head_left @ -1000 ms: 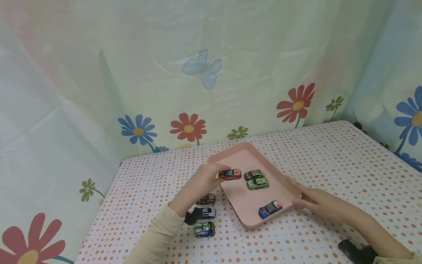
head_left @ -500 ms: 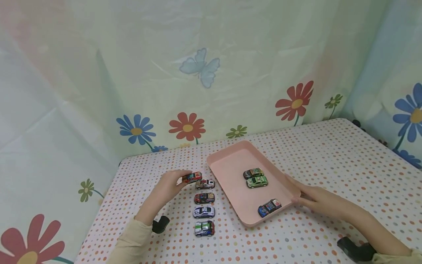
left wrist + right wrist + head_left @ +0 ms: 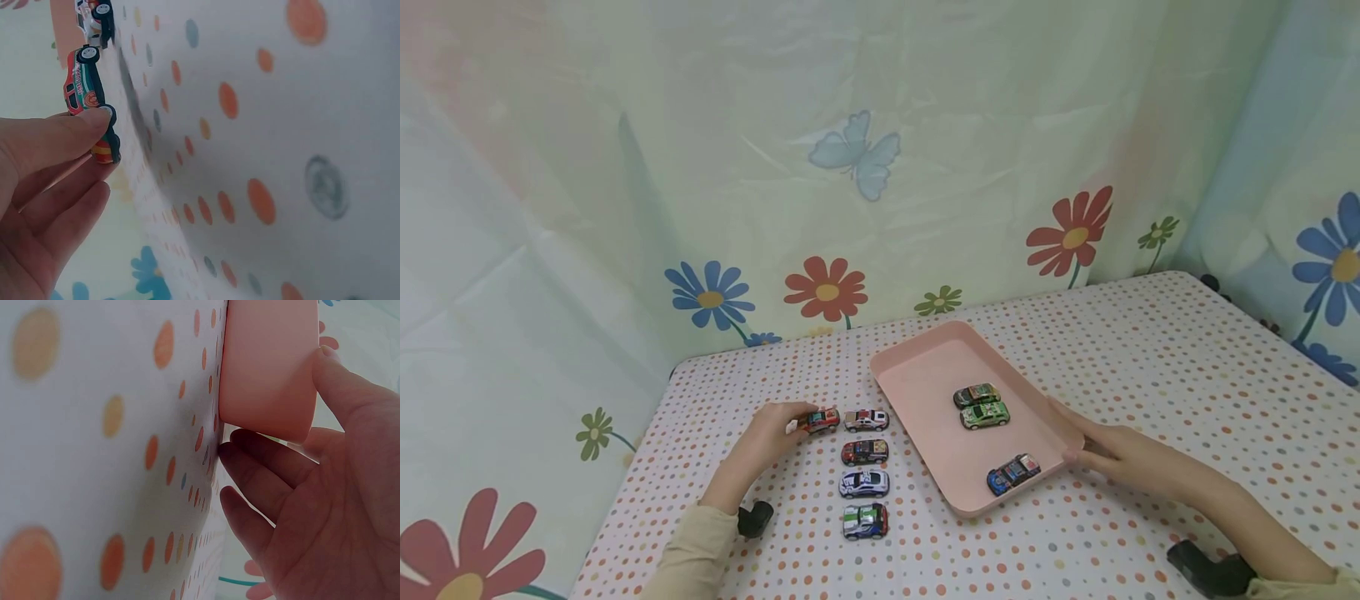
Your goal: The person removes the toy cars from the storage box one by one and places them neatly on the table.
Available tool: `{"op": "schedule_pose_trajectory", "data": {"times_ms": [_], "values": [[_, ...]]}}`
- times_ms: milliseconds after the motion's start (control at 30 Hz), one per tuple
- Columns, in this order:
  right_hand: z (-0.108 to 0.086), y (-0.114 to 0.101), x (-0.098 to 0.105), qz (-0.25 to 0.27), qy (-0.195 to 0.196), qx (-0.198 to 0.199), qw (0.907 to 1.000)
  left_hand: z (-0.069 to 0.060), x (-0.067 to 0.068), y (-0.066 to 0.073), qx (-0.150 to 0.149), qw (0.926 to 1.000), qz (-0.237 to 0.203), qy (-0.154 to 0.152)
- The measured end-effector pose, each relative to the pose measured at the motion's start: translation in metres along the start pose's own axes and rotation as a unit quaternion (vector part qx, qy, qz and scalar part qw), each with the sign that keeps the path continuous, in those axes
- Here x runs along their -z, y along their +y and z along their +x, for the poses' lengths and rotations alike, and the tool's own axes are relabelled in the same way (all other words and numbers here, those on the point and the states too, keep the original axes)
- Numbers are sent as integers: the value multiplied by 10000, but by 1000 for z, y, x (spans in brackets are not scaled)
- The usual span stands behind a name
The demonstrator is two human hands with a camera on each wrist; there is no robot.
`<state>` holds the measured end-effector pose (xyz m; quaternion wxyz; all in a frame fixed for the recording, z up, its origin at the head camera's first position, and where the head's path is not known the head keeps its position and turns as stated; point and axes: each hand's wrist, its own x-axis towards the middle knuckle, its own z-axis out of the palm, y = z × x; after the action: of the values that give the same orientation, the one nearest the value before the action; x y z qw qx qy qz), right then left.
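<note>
My left hand [image 3: 765,440] pinches a red toy car [image 3: 84,81] with green sides between thumb and fingers, low over the tablecloth. To its right, at the far end of a column of toy cars, stands a white and red toy car [image 3: 867,419]. Nearer in that column are a dark red toy car [image 3: 865,452], a white toy car [image 3: 863,482] and a green-striped toy car [image 3: 865,521]. My right hand [image 3: 1131,458] holds the near right corner of a pink tray [image 3: 925,358], thumb at its rim [image 3: 315,362] in the right wrist view.
Inside the tray, a dark toy car [image 3: 977,395] and a green toy car [image 3: 985,415] sit side by side; a blue toy car [image 3: 1013,474] lies near the front corner. A dotted tablecloth [image 3: 1150,358] covers the table, with a flowered curtain [image 3: 737,167] behind.
My left hand has carried the red toy car out from over the tray, leftward past the column, then down beside the white and red toy car. The right hand and tray have stayed put.
</note>
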<state>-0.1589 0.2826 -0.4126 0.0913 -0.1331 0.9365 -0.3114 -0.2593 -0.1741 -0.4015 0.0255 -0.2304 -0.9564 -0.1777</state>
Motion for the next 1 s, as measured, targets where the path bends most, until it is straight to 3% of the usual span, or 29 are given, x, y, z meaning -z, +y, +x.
{"op": "schedule_pose_trajectory", "data": {"times_ms": [300, 667, 1000], "values": [[-1, 2, -2, -48, 4, 24, 10000, 3, -2, 0, 206, 9997, -61, -114], [1, 1, 1, -114, 89, 189, 9997, 5, -7, -1, 164, 9997, 99, -163], [0, 0, -1, -41, 61, 57, 10000, 5, -6, -1, 298, 9992, 60, -259]]}}
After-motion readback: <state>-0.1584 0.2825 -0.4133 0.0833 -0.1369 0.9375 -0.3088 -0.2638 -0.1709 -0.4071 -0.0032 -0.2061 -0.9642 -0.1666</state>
